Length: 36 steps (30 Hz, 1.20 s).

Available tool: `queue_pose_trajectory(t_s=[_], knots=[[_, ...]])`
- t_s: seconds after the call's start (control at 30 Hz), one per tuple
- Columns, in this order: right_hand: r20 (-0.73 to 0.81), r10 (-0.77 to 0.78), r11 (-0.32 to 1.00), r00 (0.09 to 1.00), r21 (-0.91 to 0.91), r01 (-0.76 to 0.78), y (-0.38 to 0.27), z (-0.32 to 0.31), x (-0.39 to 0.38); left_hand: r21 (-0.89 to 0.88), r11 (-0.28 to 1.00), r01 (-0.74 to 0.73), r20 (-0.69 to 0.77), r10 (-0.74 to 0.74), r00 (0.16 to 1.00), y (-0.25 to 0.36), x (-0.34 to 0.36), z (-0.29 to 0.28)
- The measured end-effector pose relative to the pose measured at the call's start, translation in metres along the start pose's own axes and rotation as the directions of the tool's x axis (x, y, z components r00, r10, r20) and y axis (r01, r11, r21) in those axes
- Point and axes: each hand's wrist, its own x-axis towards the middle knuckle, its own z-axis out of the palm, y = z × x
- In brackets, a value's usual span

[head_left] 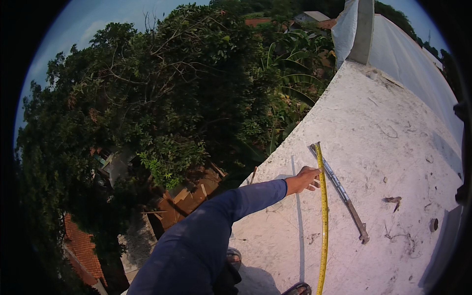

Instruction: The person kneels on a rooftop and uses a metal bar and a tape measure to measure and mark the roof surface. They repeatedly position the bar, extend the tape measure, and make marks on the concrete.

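The left hand [306, 179], at the end of a blue-sleeved arm, reaches out over a white concrete roof slab [393, 123] and rests against the yellow measuring tape [324, 216], fingers partly curled at the tape's edge; whether they pinch the tape or only press on it cannot be told. The tape lies extended flat on the slab, running from the lower edge of the view toward its far end just beside a long metal bar [344, 194]. The right hand is out of view; trees [162, 98] stand beyond the slab's edge.
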Motion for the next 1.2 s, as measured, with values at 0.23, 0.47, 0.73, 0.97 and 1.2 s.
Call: queue_pose_trajectory(t_s=[0.23, 0.47, 0.73, 0.97, 1.2], knots=[[0.184, -0.146, 0.988, 0.972, -0.019, 0.152, -0.037, 0.037, 0.006, 0.275, 0.960, 0.060, 0.403, -0.172, 0.899, -0.104, -0.105, 0.115], [-0.042, -0.265, 0.964, 0.963, 0.004, 0.266, -0.055, -0.018, 0.002, 0.261, 0.962, 0.079, 0.149, -0.122, 0.981, -0.098, -0.103, 0.157], [-0.341, 0.053, 0.959, 0.939, 0.280, 0.048, 0.077, -0.054, -0.072, 0.114, 0.985, -0.130, 0.151, 0.112, 0.982, -0.018, 0.025, 0.152], [-0.349, 0.274, 0.900, 0.896, 0.422, -0.110, 0.124, -0.055, -0.080, -0.010, 0.967, -0.255, -0.060, 0.254, 0.965, 0.041, 0.084, 0.173], [-0.319, 0.185, 0.915, 0.929, 0.402, -0.044, 0.082, -0.068, -0.082, 0.107, 0.989, -0.106, 0.377, 0.058, 0.924, -0.044, -0.004, 0.254]])
